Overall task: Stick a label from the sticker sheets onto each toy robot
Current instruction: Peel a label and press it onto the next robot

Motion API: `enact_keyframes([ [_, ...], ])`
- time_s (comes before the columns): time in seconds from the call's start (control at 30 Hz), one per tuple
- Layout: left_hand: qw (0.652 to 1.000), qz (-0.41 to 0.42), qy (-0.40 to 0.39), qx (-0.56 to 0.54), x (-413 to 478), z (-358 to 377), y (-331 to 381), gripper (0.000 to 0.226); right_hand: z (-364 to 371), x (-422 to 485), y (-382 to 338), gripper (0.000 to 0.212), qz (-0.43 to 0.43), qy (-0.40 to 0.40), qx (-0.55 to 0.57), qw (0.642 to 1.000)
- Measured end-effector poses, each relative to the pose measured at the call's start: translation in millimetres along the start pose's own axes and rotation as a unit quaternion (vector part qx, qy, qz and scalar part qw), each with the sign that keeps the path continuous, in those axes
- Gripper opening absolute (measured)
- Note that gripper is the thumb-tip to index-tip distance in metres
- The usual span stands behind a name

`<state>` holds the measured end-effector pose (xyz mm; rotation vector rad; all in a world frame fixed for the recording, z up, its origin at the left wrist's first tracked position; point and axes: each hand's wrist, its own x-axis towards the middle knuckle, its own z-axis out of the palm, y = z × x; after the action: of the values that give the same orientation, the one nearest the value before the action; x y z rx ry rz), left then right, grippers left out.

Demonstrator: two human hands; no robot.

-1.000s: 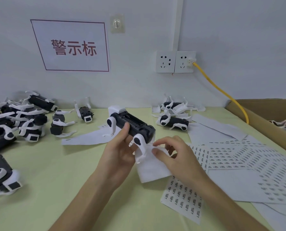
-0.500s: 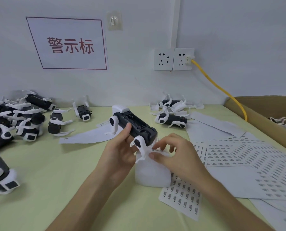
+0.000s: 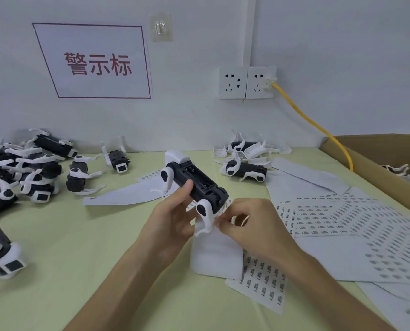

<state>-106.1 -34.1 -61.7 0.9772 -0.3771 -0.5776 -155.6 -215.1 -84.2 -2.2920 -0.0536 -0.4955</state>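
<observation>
Lying at the far left of the table (image 3: pixel 55 271) is a pile of toy robots (image 3: pixel 20 173). At centre, the left hand (image 3: pixel 173 220) has its fingers clamped on a black-and-white toy robot (image 3: pixel 194 185), held above the table, underside up. The right hand (image 3: pixel 254 225) pinches a folded white sheet (image 3: pixel 216 254) against the robot's near end, fingers together. Sticker sheets (image 3: pixel 342 218) lie spread to the right, beside a cardboard box (image 3: pixel 378 158).
</observation>
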Motion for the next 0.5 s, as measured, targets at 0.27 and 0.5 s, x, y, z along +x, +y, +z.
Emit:
enact_keyframes([
  [0.27,1.000,-0.013,0.005,-0.004,0.3,0.4,-0.2,0.017,-0.6,0.3,0.0,0.015,0.032,-0.001,-0.018,0.999],
  [0.5,1.000,-0.021,0.011,-0.002,1.4,-1.5,-2.0,0.019,1.4,0.8,1.3,0.023,0.037,-0.004,-0.036,0.999],
])
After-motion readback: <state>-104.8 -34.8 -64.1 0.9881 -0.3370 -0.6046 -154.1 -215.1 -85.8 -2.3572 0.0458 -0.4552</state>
